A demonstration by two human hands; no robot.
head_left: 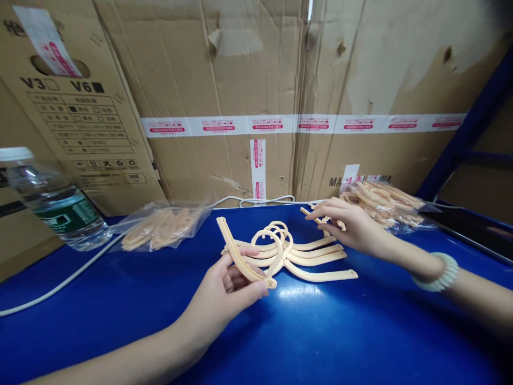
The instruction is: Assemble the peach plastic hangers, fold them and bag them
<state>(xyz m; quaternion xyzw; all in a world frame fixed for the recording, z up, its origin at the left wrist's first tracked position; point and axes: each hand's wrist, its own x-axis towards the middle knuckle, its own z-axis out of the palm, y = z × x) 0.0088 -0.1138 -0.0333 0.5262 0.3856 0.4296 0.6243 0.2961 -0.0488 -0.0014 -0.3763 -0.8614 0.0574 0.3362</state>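
Left hand [226, 286] in front, clamped on a cream strip [230, 240]

Reaching in from the lower left, the left hand has its thumb and fingers closed on the curved cream strip. The strip is held up at a slant, its far end raised to the left and its near end at the thumb. Behind it, on the blue table [320, 331], lies a pile of strips [312, 261] in the same cream colour, with round loops in the middle and long arms spread to the right.

Farther back, the right hand [348, 222] is at some small pieces [311, 215]. Its fingers are bent over them; whether they have closed on one I cannot tell. On that wrist is a pale beaded bracelet [436, 272].

Just beyond the right hand sits a clear bag [382, 200] filled with more cream pieces. Another bag [160, 227] lies to the left of the pile, near a water bottle [60, 208] with a green label. A white cable [60, 291] runs across the table on the left. Cardboard [224, 166] stands along the back, crossed by white tape [240, 125] with red print.
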